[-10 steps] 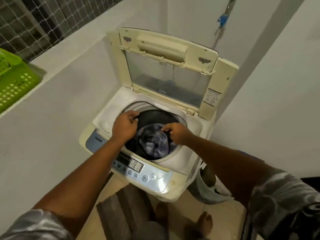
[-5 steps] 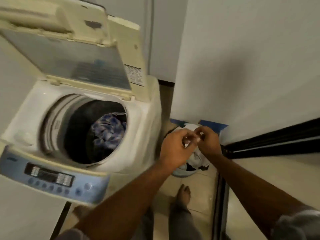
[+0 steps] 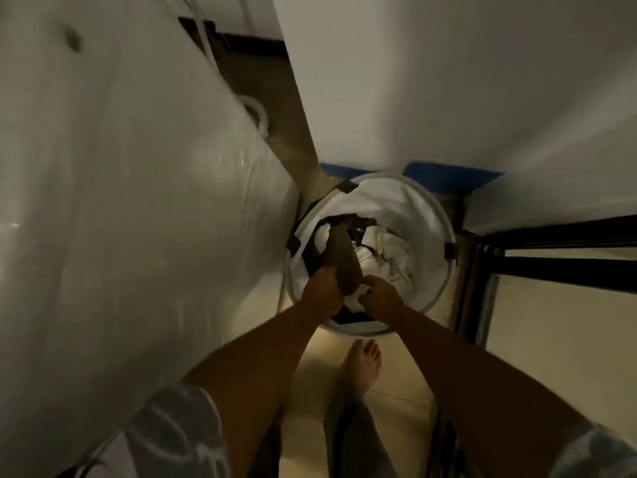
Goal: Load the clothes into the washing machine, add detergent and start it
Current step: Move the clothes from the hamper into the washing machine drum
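Near the centre of the frame, the left hand (image 3: 322, 288) is gripping a limp brown cloth garment (image 3: 341, 258) while the right hand (image 3: 379, 296) is pinching crumpled white fabric (image 3: 356, 298). Both are reaching into the round white soft-sided laundry basket (image 3: 434, 215) standing on the pale tiled floor (image 3: 331, 357). The smooth white side of the washing machine (image 3: 138, 201) is filling the left of the frame, just beside the basket.

One washing machine (image 3: 131, 208), seen from its side. One round laundry basket (image 3: 443, 243) on the floor, holding a heap of clothes (image 3: 389, 250) (too tangled to count, mostly white with one brown piece (image 3: 341, 260) and some dark ones). Two hands: left (image 3: 322, 291), right (image 3: 381, 298). One bare foot (image 3: 365, 363). Two blue strips (image 3: 451, 174) along the wall's base.
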`<state>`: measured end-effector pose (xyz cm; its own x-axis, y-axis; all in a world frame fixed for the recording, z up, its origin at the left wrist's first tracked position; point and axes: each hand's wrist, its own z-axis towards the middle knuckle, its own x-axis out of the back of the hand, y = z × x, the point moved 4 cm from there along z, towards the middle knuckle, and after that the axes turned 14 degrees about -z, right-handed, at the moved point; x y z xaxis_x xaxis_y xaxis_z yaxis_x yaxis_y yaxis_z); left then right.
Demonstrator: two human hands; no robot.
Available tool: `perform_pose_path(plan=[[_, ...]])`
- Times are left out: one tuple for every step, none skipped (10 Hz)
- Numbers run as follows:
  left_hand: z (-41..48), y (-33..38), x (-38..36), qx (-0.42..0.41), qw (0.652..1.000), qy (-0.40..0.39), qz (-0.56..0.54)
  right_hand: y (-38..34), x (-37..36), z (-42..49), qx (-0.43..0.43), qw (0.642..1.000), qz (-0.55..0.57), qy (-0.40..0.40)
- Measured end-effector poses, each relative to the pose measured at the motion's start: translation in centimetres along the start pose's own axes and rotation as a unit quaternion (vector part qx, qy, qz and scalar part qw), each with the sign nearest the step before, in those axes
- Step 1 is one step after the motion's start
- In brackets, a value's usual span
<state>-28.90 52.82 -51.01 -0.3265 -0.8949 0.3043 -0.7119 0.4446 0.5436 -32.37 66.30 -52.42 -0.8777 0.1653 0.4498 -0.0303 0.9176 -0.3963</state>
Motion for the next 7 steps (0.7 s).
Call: perform_pose_path(plan=[[3.8,-3.4,-1.1,0.057,0.997,-0.014,0.052,0.5,-3.2,4.4,0.002,1.0,0.017,0.002],[6.2,-6.1,-2.3,0.102,0.995,-0.003,0.012,1.2,-5.6,7.5,-0.005,0.998,0.048,0.048],[6.5,-7.7,-3.5,0.111,0.993,0.024,-0.039,1.7,-6.1,8.2,-0.026,0.994,0.097,0.037],[5.2,-7.5,-3.5,0.09,0.976,0.105,-0.166,2.2,-5.8,7.4,-0.077,0.988,0.129,0.045],[2.6,-6.4,-2.8,0.088,0.943,0.181,-0.265,1.5,-4.7,4.8,-0.085,0.965,0.227,0.099],[-0.5,-4.9,-2.1,0.103,0.894,0.246,-0.359,0.5,-3.4,1.9,-0.064,0.931,0.335,0.129],[-4.1,-2.2,-1.0,0.07,0.882,0.293,-0.363,0.0,-1.6,-1.3,-0.047,0.92,0.367,0.129]])
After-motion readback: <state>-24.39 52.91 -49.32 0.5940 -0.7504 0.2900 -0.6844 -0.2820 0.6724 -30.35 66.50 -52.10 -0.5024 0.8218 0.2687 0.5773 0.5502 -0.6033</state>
